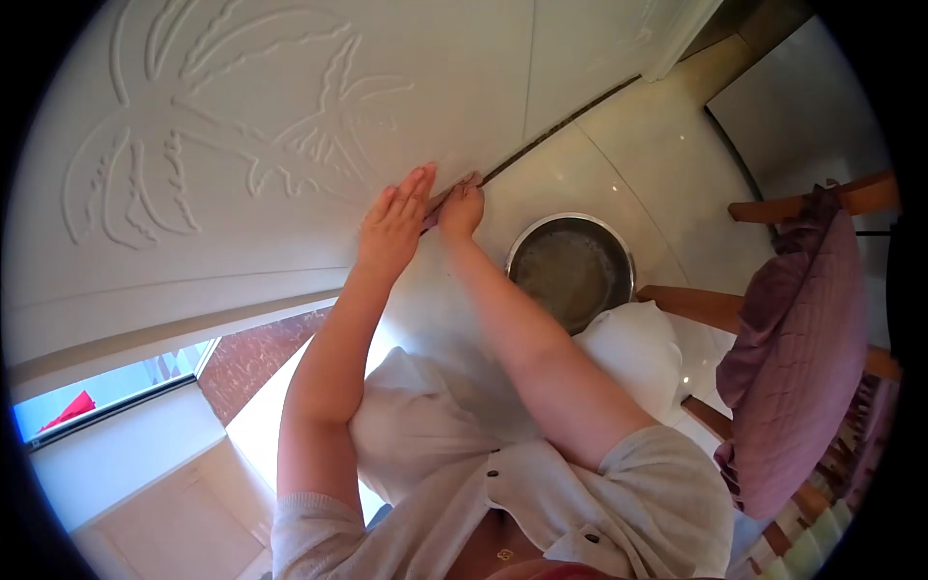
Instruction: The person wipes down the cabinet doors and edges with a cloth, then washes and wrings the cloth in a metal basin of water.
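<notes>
My left hand (391, 224) lies with its fingers stretched out against the lower part of a white panel (290, 227) that has raised palm-tree shapes on it. Just beside it, my right hand (462, 211) is closed on a brownish-pink cloth (434, 215), pressed at the panel's bottom edge. Most of the cloth is hidden between and behind the hands. To the right of my right forearm, a round metal basin (630, 253) stands on the floor with cloudy water in it.
Pale glossy floor tiles (667, 184) meet the panel along a dark gap (561, 130). A wooden chair (691, 303) with a mauve quilted cushion (807, 358) stands at the right. A doorway sill (126, 411) lies at the lower left. My knee is close to the basin.
</notes>
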Demonstrator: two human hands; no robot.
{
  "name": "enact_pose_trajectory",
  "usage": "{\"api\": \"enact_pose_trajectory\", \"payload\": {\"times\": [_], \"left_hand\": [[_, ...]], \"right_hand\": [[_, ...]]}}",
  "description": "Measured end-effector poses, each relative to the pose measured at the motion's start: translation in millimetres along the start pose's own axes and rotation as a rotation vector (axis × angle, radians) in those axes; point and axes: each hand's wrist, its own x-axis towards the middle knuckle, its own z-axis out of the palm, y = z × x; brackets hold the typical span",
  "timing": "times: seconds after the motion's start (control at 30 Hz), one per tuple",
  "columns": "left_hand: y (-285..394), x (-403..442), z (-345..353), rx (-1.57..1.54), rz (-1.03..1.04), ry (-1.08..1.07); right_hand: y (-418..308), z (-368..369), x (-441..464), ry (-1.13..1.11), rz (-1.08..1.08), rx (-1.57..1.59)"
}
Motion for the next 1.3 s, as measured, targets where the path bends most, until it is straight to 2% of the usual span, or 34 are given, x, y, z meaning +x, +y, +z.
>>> {"api": "enact_pose_trajectory", "payload": {"times": [0.1,0.13,0.2,0.23,0.3,0.33,0.4,0.47,0.57,0.6,0.67,0.73,0.83,0.9,1.0,1.1,1.23,1.3], "left_hand": [[-3.2,-6.6,0.1,0.000,0.014,-0.014],[-3.9,-12.8,2.4,0.003,0.011,-0.026],[-1.0,-27.0,10.1,0.002,0.084,-0.073],[1.8,-35.6,16.1,0.001,0.081,-0.083],[7.3,-49.7,28.2,0.012,0.127,-0.090],[7.8,-50.6,27.3,0.008,0.121,-0.099],[10.1,-51.4,22.3,-0.092,0.134,-0.185],[20.6,-58.9,39.7,-0.070,0.141,-0.161],[21.7,-73.3,50.5,-0.046,0.171,-0.146],[21.7,-76.8,51.2,-0.045,0.189,-0.153],[15.5,-79.5,48.5,-0.037,0.195,-0.156],[9.4,-90.0,47.2,-0.019,0.197,-0.164],[2.4,-112.5,49.4,-0.051,0.207,-0.192],[0.7,-123.5,51.2,-0.233,0.126,-0.197],[-0.2,-127.7,36.7,-0.215,0.114,-0.279],[0.2,-137.6,35.6,-0.306,0.026,-0.297],[5.8,-160.3,37.7,-0.199,-0.044,-0.224],[12.3,-169.5,36.8,-0.337,-0.166,-0.276]], "right_hand": [[-6.9,0.1,13.6,0.066,-0.065,-0.185],[-5.4,-2.8,34.9,0.012,0.020,0.113],[-18.8,-13.1,36.2,-0.052,0.114,0.404],[-53.9,-28.8,20.6,-0.102,0.243,0.453],[-52.9,-25.7,13.7,-0.154,0.373,0.489],[-17.2,-6.3,20.3,-0.087,0.197,0.349],[2.9,7.6,2.5,-0.029,0.025,0.192],[-9.9,7.0,-36.4,0.002,-0.163,0.017],[13.2,20.6,-45.1,-0.072,-0.232,0.064],[7.2,14.9,-41.7,-0.082,-0.233,0.056],[-21.2,-8.4,-26.7,-0.472,0.200,0.342],[-38.4,-11.0,-11.4,-0.227,0.242,0.509],[-48.9,-19.3,-5.8,-0.262,0.208,0.372],[-44.4,-15.4,-20.4,-0.255,0.210,0.431],[-2.9,10.2,-37.0,-0.309,0.225,0.450],[-21.5,7.3,-86.3,-0.466,0.233,0.324],[-38.8,0.3,-100.1,-0.525,0.228,0.271],[-66.2,-15.8,-97.5,-0.526,0.149,0.319]]}}
